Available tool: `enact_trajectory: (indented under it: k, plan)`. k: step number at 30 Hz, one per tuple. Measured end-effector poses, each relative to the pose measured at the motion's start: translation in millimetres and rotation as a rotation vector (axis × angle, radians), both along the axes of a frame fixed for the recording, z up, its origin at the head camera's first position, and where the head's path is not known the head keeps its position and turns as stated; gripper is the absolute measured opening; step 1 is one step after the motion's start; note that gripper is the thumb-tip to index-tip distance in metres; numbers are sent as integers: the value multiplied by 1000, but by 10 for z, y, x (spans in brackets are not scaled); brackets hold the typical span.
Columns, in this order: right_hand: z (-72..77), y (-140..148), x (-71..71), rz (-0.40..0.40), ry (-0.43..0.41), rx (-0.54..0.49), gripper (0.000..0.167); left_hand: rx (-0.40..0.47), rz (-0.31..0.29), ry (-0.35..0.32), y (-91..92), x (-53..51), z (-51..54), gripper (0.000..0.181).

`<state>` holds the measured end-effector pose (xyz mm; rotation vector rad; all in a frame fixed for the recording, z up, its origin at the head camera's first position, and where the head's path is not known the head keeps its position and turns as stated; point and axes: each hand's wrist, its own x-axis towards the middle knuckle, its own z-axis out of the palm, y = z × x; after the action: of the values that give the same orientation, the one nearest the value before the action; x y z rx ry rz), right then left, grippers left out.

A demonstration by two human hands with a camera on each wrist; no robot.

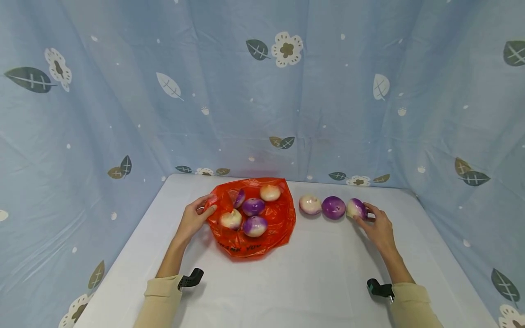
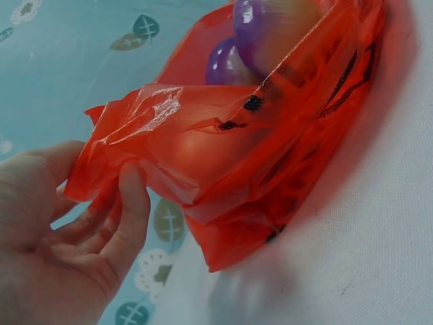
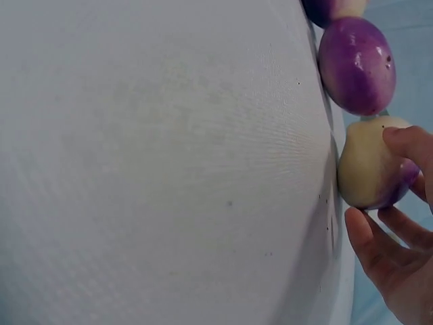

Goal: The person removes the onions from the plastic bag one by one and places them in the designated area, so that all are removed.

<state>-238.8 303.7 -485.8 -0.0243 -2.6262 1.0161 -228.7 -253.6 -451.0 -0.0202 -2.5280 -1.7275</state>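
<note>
A red plastic bag (image 1: 283, 223) lies spread on the table with several purple-and-white turnips (image 1: 253, 207) in it. My left hand (image 1: 194, 218) pinches the bag's left edge between thumb and fingers; in the left wrist view, the thin red film (image 2: 101, 156) is lifted in the grip. To the right of the bag, 3 turnips sit in a row: a mostly white one (image 1: 310, 205), a purple one (image 1: 333, 207) and a half-white, half-purple one (image 1: 356, 208). My right hand (image 1: 377, 225) holds this last turnip, fingers and thumb around its right side, at the table surface.
A white cloth covers the table (image 1: 303, 282). Blue curtains (image 1: 229, 91) with leaves and flowers hang behind it and along both sides. Each wrist carries a black camera mount (image 1: 191, 278).
</note>
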Motion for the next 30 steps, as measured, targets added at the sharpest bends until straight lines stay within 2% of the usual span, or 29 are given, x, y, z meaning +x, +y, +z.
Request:
enact_trajectory:
  k: [10, 12, 15, 17, 19, 30]
  plan:
    - [14, 10, -50, 17, 0, 15, 60, -2, 6, 11, -3, 9, 10, 53]
    - [6, 12, -55, 16, 0, 22, 59, -2, -7, 13, 28, 59, 90, 53]
    - [-3, 13, -57, 20, -7, 31, 60, 3, -6, 12, 33, 70, 96, 52]
    - [2, 8, -51, 21, -12, 36, 61, 2, -1, 13, 28, 66, 85, 51]
    - [14, 4, -42, 23, -18, 37, 61, 4, 4, 14, -7, 16, 0, 52]
    - [96, -11, -3, 18, 8, 85, 63, 17, -4, 11, -6, 18, -15, 54]
